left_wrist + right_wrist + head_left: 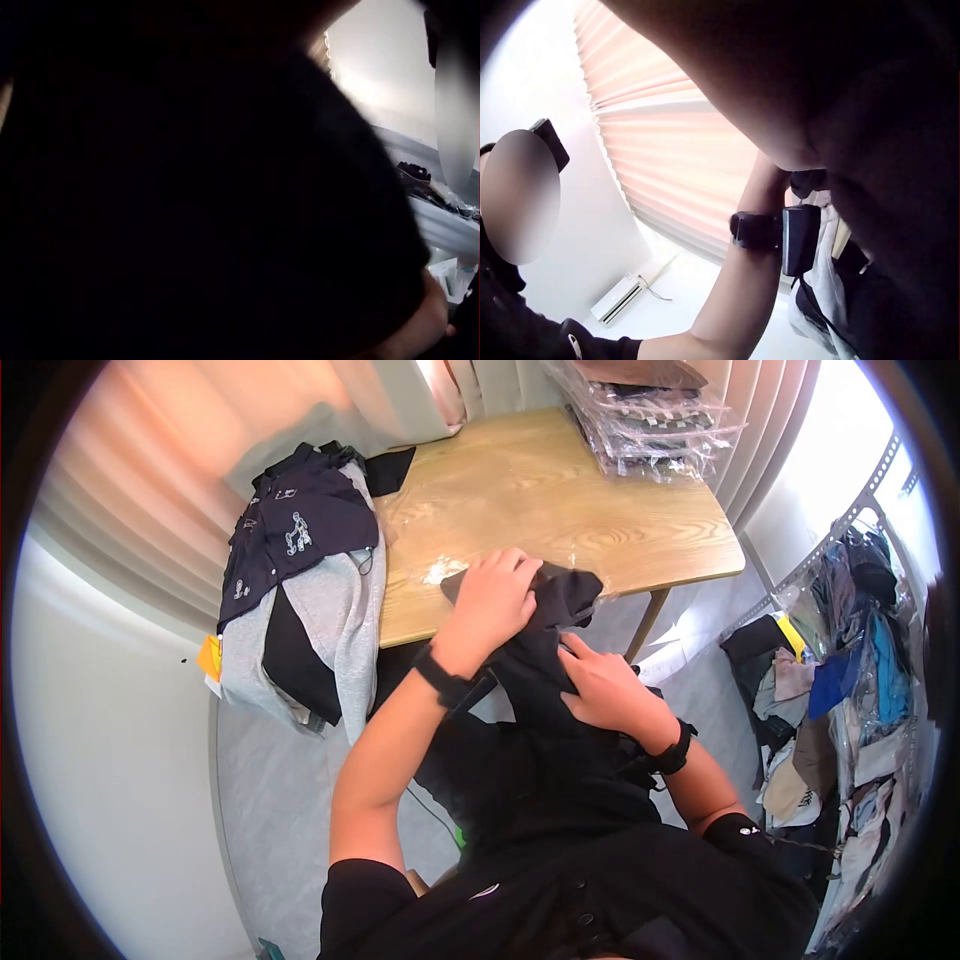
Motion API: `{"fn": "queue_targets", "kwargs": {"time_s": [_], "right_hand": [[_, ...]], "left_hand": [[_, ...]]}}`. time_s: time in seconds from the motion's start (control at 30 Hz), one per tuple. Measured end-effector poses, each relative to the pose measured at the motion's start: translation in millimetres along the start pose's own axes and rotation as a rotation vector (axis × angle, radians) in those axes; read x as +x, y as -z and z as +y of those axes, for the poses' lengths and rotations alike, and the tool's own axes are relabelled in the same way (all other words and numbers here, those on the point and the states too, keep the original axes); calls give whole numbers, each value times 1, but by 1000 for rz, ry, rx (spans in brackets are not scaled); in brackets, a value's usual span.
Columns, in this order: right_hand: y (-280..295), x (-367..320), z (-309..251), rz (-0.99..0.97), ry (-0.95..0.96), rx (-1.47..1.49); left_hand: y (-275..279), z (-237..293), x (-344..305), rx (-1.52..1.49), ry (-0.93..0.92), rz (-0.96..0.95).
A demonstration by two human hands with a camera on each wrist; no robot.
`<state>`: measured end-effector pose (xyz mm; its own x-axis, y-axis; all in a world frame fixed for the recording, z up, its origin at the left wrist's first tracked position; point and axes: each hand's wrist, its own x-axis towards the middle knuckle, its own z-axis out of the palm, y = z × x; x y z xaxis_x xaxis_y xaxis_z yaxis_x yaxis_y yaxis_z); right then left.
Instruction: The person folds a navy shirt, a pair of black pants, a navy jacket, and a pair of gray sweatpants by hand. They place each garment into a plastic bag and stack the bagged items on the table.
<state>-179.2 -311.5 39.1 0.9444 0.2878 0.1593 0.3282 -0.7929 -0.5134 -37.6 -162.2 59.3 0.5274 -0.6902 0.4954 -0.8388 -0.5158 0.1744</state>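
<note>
In the head view, a black garment point(540, 660) hangs over the table's front edge, its upper part bunched up. My left hand point(497, 598) grips the dark cloth near the table edge, fingers curled over it. Lower and to the right, my right hand point(615, 688) holds the same garment between thumb and fingers; the fingertips are partly hidden in the cloth. Dark cloth point(210, 187) fills most of the left wrist view. The right wrist view shows the left forearm point(739, 289) with its strap, while dark shapes cover the right side; the hands' grip is hidden there.
On the wooden table point(480, 490), a stack of plastic-bagged clothes point(655, 425) stands at the back right. Grey and black garments point(300, 550) drape over the left edge. A rack of clothes point(850, 660) stands at the right, and a curtain point(160, 490) hangs behind.
</note>
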Motion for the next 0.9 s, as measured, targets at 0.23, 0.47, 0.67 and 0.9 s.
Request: {"fn": "queue_targets", "kwargs": {"time_s": [0.23, 0.47, 0.67, 0.9], "right_hand": [[-8, 3, 1, -6, 99, 6], [-4, 12, 2, 110, -28, -13], [7, 18, 4, 205, -222, 283], [7, 16, 6, 174, -168, 602]], "left_hand": [[3, 12, 11, -67, 0, 101], [32, 38, 2, -164, -48, 174], [22, 35, -32, -175, 79, 408], [-36, 53, -115, -1261, 973, -211]]}}
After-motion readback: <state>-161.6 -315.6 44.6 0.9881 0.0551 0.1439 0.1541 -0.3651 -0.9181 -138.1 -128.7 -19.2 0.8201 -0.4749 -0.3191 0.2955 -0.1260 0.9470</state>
